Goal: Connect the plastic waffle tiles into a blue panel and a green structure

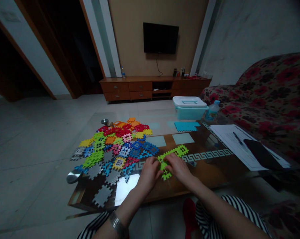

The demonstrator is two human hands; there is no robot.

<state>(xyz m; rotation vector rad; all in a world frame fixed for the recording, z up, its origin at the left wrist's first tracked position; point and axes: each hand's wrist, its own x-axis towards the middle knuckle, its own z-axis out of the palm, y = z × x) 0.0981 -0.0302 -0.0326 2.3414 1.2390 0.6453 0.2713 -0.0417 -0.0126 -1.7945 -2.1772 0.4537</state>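
On the glass table in front of me lies a joined strip of lime-green interlocking plastic tiles (181, 151), some with window cut-outs. My left hand (150, 169) has its fingers closed on the left edge of this green piece. From the other side my right hand (177, 167) grips it, thumb and fingers bent over the tiles. Both hands partly cover the middle of the piece. Left of them spreads a heap of loose interlocking tiles (125, 151) in blue, red, yellow, orange, green and grey.
A joined light-blue tile panel (187, 126) lies near a lidded storage box (191, 109) and a plastic bottle (212, 110). To the right are papers (229, 139), a pen (237, 138) and a dark phone (260, 153). A grey tile (102, 196) sits near the table's front-left corner.
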